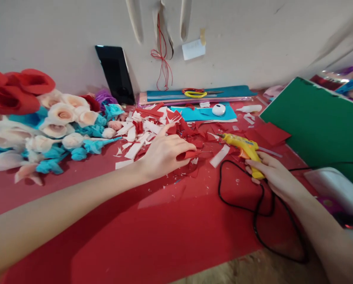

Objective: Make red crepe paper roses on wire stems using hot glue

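Observation:
My left hand point(164, 152) rests on the red table cover point(153, 228), its fingers pinched on a small piece of red paper point(191, 154) at the edge of a heap of red and white paper scraps point(147, 128). My right hand point(271, 173) is wrapped round the handle of a yellow glue gun point(243, 146), which lies low over the table with its nozzle pointing left toward the red piece. The gun's black cord point(255, 209) loops across the cover toward me.
Paper roses in white, peach, red and blue point(46, 126) pile up at the left. A green sheet point(315, 122) lies at the right. At the back are yellow-handled scissors point(196, 93), blue sheets point(203, 114), a white oval object point(218, 109), and a black phone point(115, 75) leaning on the wall.

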`<state>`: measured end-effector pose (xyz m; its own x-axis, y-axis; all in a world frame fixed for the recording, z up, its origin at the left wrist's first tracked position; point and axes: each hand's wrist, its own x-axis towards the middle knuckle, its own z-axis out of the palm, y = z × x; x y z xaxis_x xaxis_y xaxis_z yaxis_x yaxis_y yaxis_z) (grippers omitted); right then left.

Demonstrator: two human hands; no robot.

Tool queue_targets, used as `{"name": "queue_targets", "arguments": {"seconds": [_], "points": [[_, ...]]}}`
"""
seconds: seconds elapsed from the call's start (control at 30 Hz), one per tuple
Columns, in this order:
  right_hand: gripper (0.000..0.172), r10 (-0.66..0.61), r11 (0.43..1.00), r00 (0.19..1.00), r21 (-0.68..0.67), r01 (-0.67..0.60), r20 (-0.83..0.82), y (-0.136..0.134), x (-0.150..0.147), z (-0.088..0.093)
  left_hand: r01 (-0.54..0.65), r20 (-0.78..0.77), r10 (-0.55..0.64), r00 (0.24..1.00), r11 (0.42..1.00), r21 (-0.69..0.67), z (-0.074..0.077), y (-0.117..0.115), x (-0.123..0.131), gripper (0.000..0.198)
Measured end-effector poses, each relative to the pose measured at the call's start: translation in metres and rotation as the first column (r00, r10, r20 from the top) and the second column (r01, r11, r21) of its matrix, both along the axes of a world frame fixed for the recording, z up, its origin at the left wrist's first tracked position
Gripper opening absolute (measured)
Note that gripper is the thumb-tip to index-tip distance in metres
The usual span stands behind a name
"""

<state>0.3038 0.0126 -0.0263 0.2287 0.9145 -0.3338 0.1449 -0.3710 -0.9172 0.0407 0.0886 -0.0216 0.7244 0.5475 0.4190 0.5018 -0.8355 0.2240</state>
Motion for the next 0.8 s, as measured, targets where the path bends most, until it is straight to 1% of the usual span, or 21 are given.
{"name": "queue_targets", "arguments": {"seconds": [0.07, 0.2, 0.33, 0.43, 0.53, 0.63, 0.73, 0.8], "points": [[0.018, -0.003, 1.0, 1.0, 0.002, 0.003, -0.016, 0.0, 0.001, 0.0, 0.02, -0.012, -0.02, 1.0, 1.0, 0.022, 0.003, 0.0, 0.002, 0.017], [0.019, -0.031, 0.999, 0.997, 0.003, 0.032, -0.074, 0.0, 0.003, -0.002, 0.02, -0.032, -0.019, 0.999, 0.999, 0.03, 0.008, 0.002, 0.004, 0.017], [0.022, -0.083, 0.996, 0.986, 0.01, 0.086, -0.145, 0.0, 0.002, -0.001, 0.024, -0.042, -0.023, 0.999, 0.999, 0.025, 0.008, 0.003, 0.003, 0.018], [0.02, -0.112, 0.992, 0.976, 0.044, 0.122, -0.186, -0.001, 0.0, 0.002, 0.018, -0.043, -0.017, 0.999, 1.0, 0.022, 0.007, 0.003, 0.003, 0.018], [0.022, -0.148, 0.978, 0.967, 0.113, 0.174, -0.205, 0.001, 0.001, 0.004, 0.014, -0.029, -0.013, 0.999, 1.0, 0.021, 0.006, 0.004, 0.003, 0.017], [0.027, -0.205, 0.943, 0.961, 0.226, 0.245, -0.186, 0.003, 0.003, 0.003, 0.007, 0.026, -0.008, 1.0, 1.0, 0.025, 0.006, 0.003, 0.004, 0.016], [0.03, -0.229, 0.909, 0.966, 0.33, 0.255, -0.117, 0.001, 0.002, 0.004, 0.017, 0.109, -0.022, 0.994, 0.999, 0.049, 0.006, -0.003, -0.001, 0.016], [0.033, -0.242, 0.896, 0.97, 0.38, 0.231, -0.02, -0.007, -0.002, 0.007, 0.045, 0.162, -0.061, 0.985, 0.994, 0.103, 0.006, -0.013, -0.009, 0.015]]}}
